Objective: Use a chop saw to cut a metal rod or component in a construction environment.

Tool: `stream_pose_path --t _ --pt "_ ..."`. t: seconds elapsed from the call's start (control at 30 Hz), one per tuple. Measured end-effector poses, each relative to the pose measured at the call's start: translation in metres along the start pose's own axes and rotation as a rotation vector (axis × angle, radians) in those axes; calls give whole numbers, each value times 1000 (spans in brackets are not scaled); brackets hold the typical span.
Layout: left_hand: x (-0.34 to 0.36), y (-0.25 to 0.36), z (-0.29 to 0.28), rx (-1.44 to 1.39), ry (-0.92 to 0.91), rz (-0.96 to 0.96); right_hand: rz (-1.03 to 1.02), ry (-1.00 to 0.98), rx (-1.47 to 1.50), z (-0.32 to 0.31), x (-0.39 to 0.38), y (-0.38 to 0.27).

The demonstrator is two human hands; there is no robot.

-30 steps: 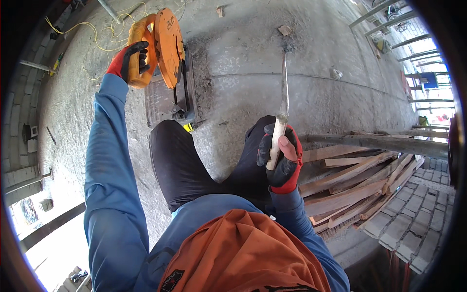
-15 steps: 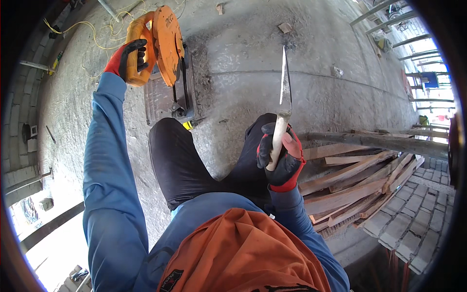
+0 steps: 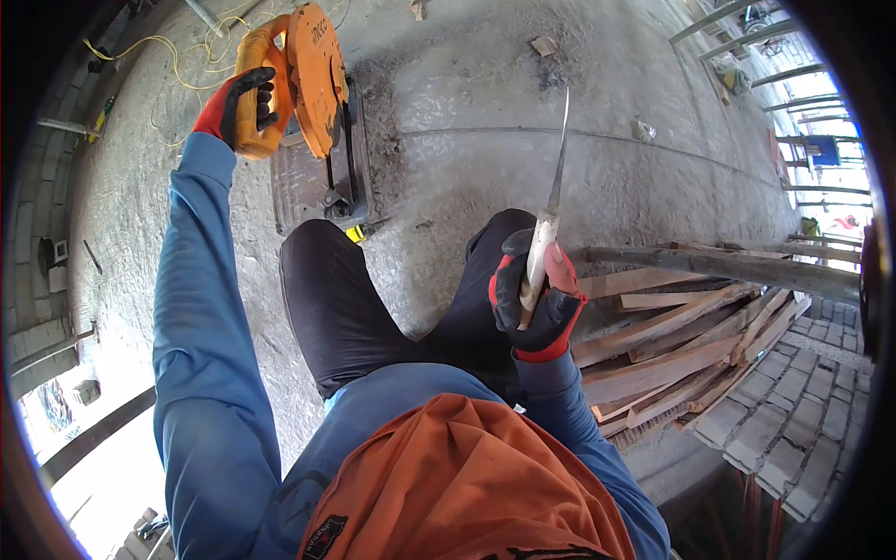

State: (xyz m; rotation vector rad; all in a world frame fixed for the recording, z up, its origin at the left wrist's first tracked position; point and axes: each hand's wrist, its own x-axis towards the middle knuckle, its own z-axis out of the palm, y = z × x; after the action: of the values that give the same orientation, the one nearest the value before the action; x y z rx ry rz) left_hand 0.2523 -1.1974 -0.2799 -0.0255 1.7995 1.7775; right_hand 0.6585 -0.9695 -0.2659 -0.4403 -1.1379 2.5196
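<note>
My left hand (image 3: 241, 106), in a black and red glove, wraps round the handle of an orange chop saw (image 3: 314, 79) at the upper left. The saw's round guard stands beside the handle, over a flat metal base (image 3: 303, 182) on the floor. My right hand (image 3: 541, 303), gloved the same way but with a bare thumb tip, grips the pale handle of a long knife (image 3: 560, 173). Its narrow, tapering blade points away from me over the floor, edge turned nearly toward my view. Where the cutting disc meets anything is hidden by the guard.
A pile of timber pieces (image 3: 672, 364) lies at my right beneath a long pole (image 3: 728, 268). Grey blocks (image 3: 784, 401) are stacked beyond it. A yellow cord (image 3: 175, 65) loops across the concrete floor at the far left. A brown scrap (image 3: 543, 46) lies ahead.
The knife has turned in my right hand, so its bright blade face now shows as a thin, darker edge. My left hand stays on the saw handle.
</note>
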Motion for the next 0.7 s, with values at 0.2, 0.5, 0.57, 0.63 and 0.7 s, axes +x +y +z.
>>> stream_pose_path --t 0.2,0.5,0.57,0.63,0.7 --pt "5 -4 3 16 -2 19 52 -61 184 -7 0 1" --pt "0 -1 2 26 11 20 45 -131 238 -1 1 -5" --pt "3 -1 -1 29 13 14 54 -112 253 1 1 -6" --pt "5 -3 -1 31 12 6 63 -92 266 2 1 -6" --pt "2 -2 2 36 2 11 48 -94 290 2 2 -6"
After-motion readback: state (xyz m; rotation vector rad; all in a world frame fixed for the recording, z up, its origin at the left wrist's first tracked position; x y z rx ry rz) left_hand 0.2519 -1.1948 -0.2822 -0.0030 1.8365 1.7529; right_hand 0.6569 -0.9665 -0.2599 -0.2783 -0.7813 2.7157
